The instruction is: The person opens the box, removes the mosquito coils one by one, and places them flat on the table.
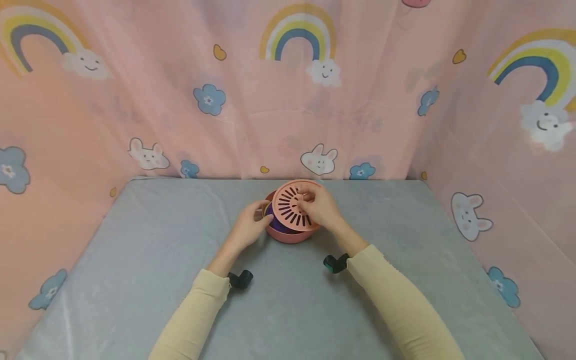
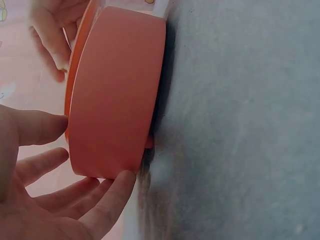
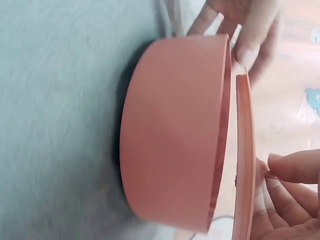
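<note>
A round pink box (image 1: 290, 237) sits on the grey cloth, with something purple (image 1: 280, 225) showing inside it. Over its right part is a tilted pink lid (image 1: 288, 212) with slots fanning out from the middle. My right hand (image 1: 317, 204) pinches the lid near its centre; in the right wrist view the lid (image 3: 245, 160) stands a gap away from the box rim. At the left side, my left hand (image 1: 252, 222) holds the box, thumb at the rim and fingers (image 2: 107, 205) along the wall. The lid covers most of what the box contains.
The table's grey cloth (image 1: 288, 310) runs back to a pink curtain (image 1: 252, 130) printed with rainbows, rabbits and flowers. Dark wrist cameras (image 1: 335, 263) sit at both sleeve cuffs. The box stands near the table's back edge.
</note>
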Demonstrator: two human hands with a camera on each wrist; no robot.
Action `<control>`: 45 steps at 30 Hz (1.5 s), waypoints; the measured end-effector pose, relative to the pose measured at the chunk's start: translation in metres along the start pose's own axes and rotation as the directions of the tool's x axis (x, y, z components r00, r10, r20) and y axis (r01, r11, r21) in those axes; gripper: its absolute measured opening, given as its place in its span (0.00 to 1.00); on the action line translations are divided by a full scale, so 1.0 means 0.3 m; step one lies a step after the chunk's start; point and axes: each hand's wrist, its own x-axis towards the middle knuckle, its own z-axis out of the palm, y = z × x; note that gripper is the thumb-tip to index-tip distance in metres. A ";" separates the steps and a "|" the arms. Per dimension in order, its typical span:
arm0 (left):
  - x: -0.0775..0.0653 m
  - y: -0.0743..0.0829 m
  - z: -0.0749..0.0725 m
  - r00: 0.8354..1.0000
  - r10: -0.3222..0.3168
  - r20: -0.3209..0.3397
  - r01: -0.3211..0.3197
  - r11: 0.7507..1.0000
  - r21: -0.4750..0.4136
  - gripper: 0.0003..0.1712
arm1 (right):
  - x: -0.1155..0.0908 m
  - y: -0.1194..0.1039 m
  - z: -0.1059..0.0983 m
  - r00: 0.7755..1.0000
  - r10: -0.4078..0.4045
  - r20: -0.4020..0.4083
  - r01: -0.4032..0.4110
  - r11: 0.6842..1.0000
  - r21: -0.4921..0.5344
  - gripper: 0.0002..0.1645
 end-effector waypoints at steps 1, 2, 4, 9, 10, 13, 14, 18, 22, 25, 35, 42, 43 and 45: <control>0.000 -0.001 -0.001 1.000 0.003 -0.001 -0.003 1.000 0.002 0.27 | 0.001 0.003 -0.010 1.000 0.002 0.000 -0.002 1.000 0.004 0.20; 0.001 -0.002 -0.002 1.000 0.002 0.001 -0.002 1.000 0.002 0.27 | 0.001 0.006 -0.021 1.000 0.001 -0.003 -0.001 1.000 0.002 0.21; 0.001 -0.004 -0.003 1.000 0.000 0.003 0.000 1.000 0.004 0.28 | -0.001 0.011 -0.043 1.000 0.003 -0.014 -0.003 1.000 -0.008 0.21; 0.001 -0.005 -0.004 1.000 -0.001 0.011 0.001 1.000 0.013 0.28 | -0.012 0.036 -0.095 0.998 -0.025 -0.057 0.022 0.998 -0.052 0.20; 0.001 -0.006 -0.004 1.000 0.000 0.011 0.000 1.000 0.014 0.27 | -0.015 0.041 -0.106 0.997 -0.035 -0.067 0.031 0.997 -0.065 0.19; 0.001 -0.008 -0.004 1.000 0.003 0.006 -0.003 1.000 0.013 0.27 | -0.021 0.059 -0.138 0.993 -0.061 -0.100 0.052 0.994 -0.095 0.20; 0.001 -0.008 -0.003 1.000 0.002 0.004 -0.002 1.000 0.014 0.27 | -0.024 0.063 -0.149 0.993 -0.062 -0.105 0.052 0.994 -0.095 0.20; 0.001 -0.010 -0.004 1.000 -0.009 0.003 0.009 1.000 0.017 0.27 | -0.025 0.084 -0.197 0.992 -0.020 -0.122 0.011 0.997 -0.073 0.21; 0.003 -0.013 -0.003 1.000 -0.022 0.004 0.022 0.999 0.027 0.27 | -0.022 0.103 -0.245 0.991 0.026 -0.131 -0.033 0.998 -0.051 0.22; 0.003 -0.017 -0.001 1.000 -0.024 0.004 0.024 0.999 0.032 0.27 | -0.019 0.120 -0.276 0.989 0.040 -0.146 -0.049 0.997 -0.056 0.23; 0.000 -0.022 0.004 1.000 -0.020 0.007 0.020 0.999 0.028 0.28 | -0.006 0.204 -0.302 0.976 0.069 -0.206 -0.089 0.992 -0.092 0.22; -0.006 -0.017 0.000 1.000 -0.025 0.012 0.025 0.999 0.030 0.28 | 0.022 0.277 -0.267 0.970 0.107 -0.217 -0.124 0.990 -0.067 0.21; -0.007 -0.017 0.000 1.000 -0.028 0.011 0.027 0.999 0.028 0.28 | 0.027 0.286 -0.261 0.970 0.114 -0.216 -0.130 0.990 -0.061 0.21; -0.007 -0.017 0.000 1.000 -0.030 0.009 0.030 0.999 0.026 0.28 | 0.038 0.303 -0.249 0.970 0.127 -0.207 -0.138 0.989 -0.044 0.20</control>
